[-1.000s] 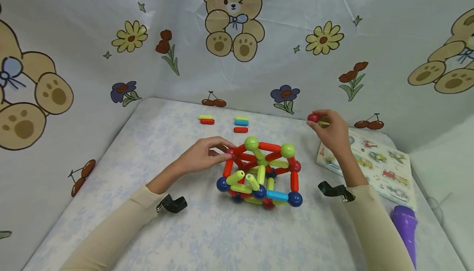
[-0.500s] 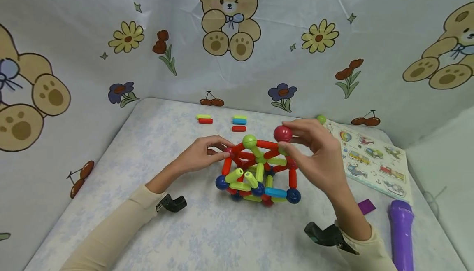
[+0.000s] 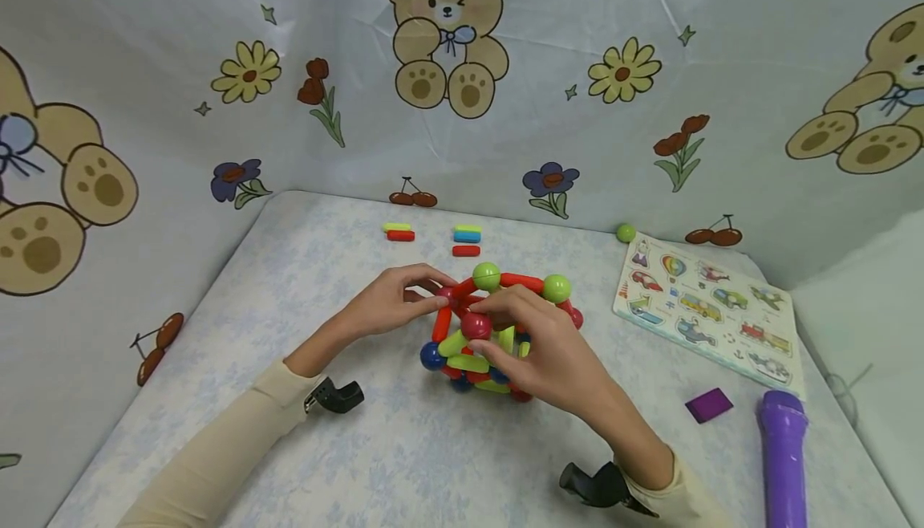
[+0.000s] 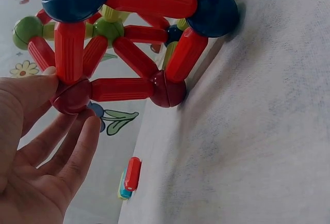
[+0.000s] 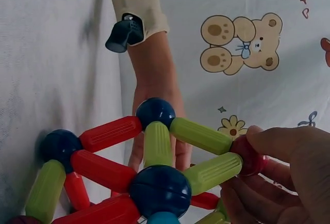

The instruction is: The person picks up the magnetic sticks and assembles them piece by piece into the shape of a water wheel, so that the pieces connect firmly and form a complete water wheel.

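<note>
A structure of coloured rods and balls [image 3: 521, 281] stands mid-table. My left hand [image 3: 393, 301] pinches a dark red ball [image 4: 72, 97] at its left upper corner, thumb on one side and fingers on the other. With thumb and fingertips, my right hand [image 3: 545, 351] grips another red ball [image 3: 476, 325] on the near side. In the right wrist view this red ball [image 5: 247, 154] meets the ends of two yellow-green rods [image 5: 214, 174], which slope up from two blue balls [image 5: 160, 190]. The right hand hides part of the structure in the head view.
Several loose rods [image 3: 466, 251] lie at the back of the table. A green ball [image 3: 626, 233] sits by a picture board [image 3: 711, 307] on the right. Nearer are a purple card [image 3: 709, 405] and a purple microphone-shaped toy [image 3: 783, 456]. A bear-printed cloth [image 3: 462, 143] hangs behind.
My right hand has carried the red ball from the back right, leftward and nearer, onto the two yellow-green rods. The left hand keeps its hold on the corner ball.
</note>
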Demonstrator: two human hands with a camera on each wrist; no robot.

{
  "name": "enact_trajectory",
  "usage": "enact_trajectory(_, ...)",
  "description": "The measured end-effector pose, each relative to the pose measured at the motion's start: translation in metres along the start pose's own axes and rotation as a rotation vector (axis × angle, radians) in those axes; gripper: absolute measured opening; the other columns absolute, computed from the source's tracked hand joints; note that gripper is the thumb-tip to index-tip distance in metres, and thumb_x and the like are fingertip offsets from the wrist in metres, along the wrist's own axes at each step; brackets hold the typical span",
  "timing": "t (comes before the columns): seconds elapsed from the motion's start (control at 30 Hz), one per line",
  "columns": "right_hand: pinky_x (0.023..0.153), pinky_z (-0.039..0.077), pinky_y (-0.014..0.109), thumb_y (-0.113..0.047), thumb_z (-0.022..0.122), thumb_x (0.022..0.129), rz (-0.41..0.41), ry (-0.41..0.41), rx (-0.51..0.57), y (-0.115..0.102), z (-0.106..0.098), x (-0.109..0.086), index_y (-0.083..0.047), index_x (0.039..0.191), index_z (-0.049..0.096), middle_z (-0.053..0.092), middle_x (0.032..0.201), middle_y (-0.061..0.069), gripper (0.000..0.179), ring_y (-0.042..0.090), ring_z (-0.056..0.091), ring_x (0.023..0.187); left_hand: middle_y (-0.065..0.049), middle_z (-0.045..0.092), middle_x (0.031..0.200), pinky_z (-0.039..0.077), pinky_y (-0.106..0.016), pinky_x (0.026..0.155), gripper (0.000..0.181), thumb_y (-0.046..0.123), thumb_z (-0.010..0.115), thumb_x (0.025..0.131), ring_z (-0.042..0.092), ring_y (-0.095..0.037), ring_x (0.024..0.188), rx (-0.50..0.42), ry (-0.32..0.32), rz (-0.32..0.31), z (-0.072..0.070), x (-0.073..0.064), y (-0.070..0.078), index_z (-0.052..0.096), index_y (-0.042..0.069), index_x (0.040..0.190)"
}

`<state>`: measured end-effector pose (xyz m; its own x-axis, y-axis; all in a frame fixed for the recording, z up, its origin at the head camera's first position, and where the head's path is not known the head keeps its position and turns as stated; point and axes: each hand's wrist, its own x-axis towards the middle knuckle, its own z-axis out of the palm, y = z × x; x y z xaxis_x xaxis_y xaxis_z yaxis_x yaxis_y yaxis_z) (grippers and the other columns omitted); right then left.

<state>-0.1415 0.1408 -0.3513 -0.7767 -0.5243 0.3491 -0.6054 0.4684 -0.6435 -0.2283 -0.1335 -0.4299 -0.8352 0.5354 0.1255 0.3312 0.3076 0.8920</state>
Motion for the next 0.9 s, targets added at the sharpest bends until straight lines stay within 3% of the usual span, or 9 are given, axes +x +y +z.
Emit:
enact_trajectory(0.2, 0.091, 0.064, 0.04, -0.014, 0.086, 0.094, 0.044, -0.078, 0.066, 0.004, -0.001, 0.0, -0.013, 0.136, 0.065, 0.074, 0.127, -0.001, 0.047, 0.012, 0.076, 0.105, 0.005, 0.072, 0.13, 0.061, -0.038, 0.098, 0.028, 0.023, 0.074, 0.104, 0.07, -0.017, 0.116, 0.007, -0.006, 0.007, 0.0, 0.003, 0.002, 0.074, 0.019, 0.133)
enact_trajectory(0.47, 0.091, 0.064, 0.042, -0.014, 0.085, 0.095, -0.008, -0.144, 0.101, 0.007, -0.004, -0.003, -0.015, 0.137, 0.062, 0.073, 0.126, -0.004, 0.047, 0.011, 0.074, 0.106, 0.001, 0.073, 0.131, 0.061, -0.042, 0.099, 0.03, 0.026, 0.075, 0.104, 0.071, -0.017, 0.116, 0.065, -0.03, 0.013, -0.008, 0.007, 0.003, 0.074, 0.018, 0.134)
enact_trajectory(0.6, 0.091, 0.064, 0.039, -0.014, 0.086, 0.094, -0.014, -0.162, 0.102, 0.006, -0.006, -0.002, -0.018, 0.138, 0.065, 0.072, 0.127, -0.007, 0.049, 0.009, 0.072, 0.107, -0.009, 0.073, 0.132, 0.061, -0.047, 0.098, 0.032, 0.023, 0.075, 0.104, 0.072, -0.023, 0.116, 0.229, 0.032, 0.002, -0.033, 0.021, -0.005, 0.074, 0.012, 0.134)
enact_trajectory(0.73, 0.092, 0.063, 0.037, -0.016, 0.085, 0.095, -0.022, -0.175, 0.08, 0.007, -0.009, -0.003, -0.019, 0.14, 0.065, 0.072, 0.128, -0.008, 0.049, 0.008, 0.071, 0.108, -0.016, 0.072, 0.131, 0.06, -0.051, 0.099, 0.033, 0.014, 0.074, 0.104, 0.07, -0.031, 0.115, 0.452, 0.089, -0.075, -0.061, 0.048, -0.024, 0.072, 0.004, 0.135)
enact_trajectory(0.9, 0.092, 0.063, 0.04, -0.019, 0.082, 0.098, -0.041, -0.185, 0.053, 0.007, -0.015, -0.005, -0.018, 0.145, 0.066, 0.071, 0.136, -0.006, 0.049, 0.011, 0.071, 0.113, -0.019, 0.071, 0.132, 0.054, -0.052, 0.107, 0.031, 0.006, 0.074, 0.102, 0.065, -0.036, 0.12, 0.658, 0.028, -0.154, -0.076, 0.073, -0.048, 0.074, 0.0, 0.133)
